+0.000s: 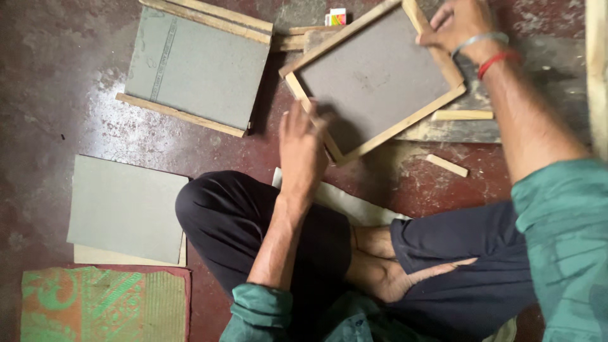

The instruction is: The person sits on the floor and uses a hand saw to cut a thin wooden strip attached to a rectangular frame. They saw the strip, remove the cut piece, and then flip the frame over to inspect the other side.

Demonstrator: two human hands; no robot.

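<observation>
A grey board in a light wooden frame lies tilted on the dark red floor in front of my crossed legs. My left hand grips the frame's near left edge, fingers over the wood strip. My right hand holds the frame's far right corner; a metal bangle and a red thread sit on that wrist.
A second grey board with wood strips along two sides lies at the upper left. Stacked grey sheets rest at the left above a green patterned mat. Loose wood pieces lie at the right, a small box at the top.
</observation>
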